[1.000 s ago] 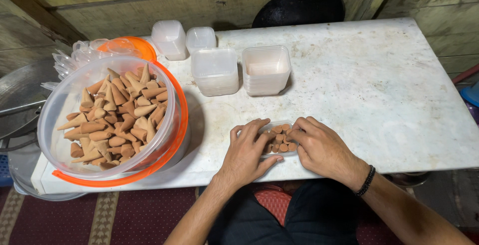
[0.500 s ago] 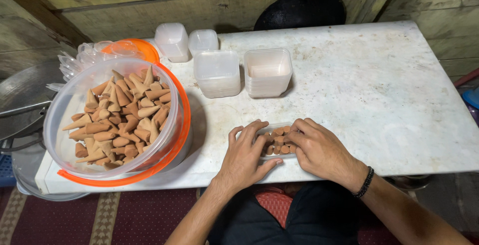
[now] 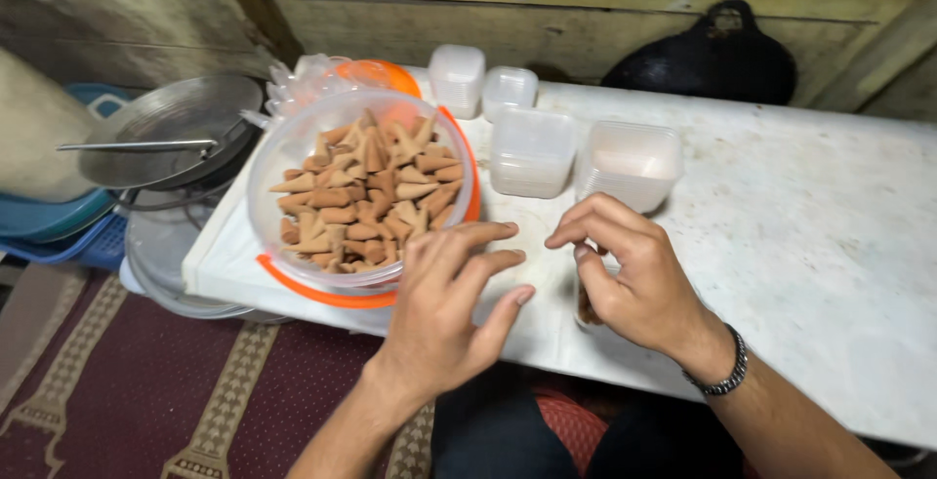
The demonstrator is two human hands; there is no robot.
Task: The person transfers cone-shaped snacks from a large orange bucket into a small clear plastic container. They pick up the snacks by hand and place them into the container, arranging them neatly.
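Observation:
A big clear plastic bowl (image 3: pixel 262 196) heaped with brown cone-shaped pieces (image 3: pixel 361 191) sits on an orange lid (image 3: pixel 322 296) at the left of the white table (image 3: pixel 830 245). My left hand (image 3: pixel 444 308) hovers just right of the bowl, fingers spread, holding nothing. My right hand (image 3: pixel 639 279) curls around a small clear container (image 3: pixel 586 311) packed with brown cones. The container stands on edge near the table's front; most of it is hidden behind my fingers. A dark bead bracelet (image 3: pixel 727 374) is on my right wrist.
Two empty clear square tubs (image 3: pixel 532 152) (image 3: pixel 632 162) stand behind my hands, with two smaller ones (image 3: pixel 457 79) (image 3: pixel 509 89) further back. A black bag (image 3: pixel 712 59) leans on the wall. A metal pan (image 3: pixel 176 128) and blue crate (image 3: pixel 59 220) sit left of the table, above a patterned rug (image 3: pixel 146 381).
Both hands were pressed over the small cone-filled container lying flat. Now my left hand has let go and moved toward the bowl, and my right hand alone holds the container on edge.

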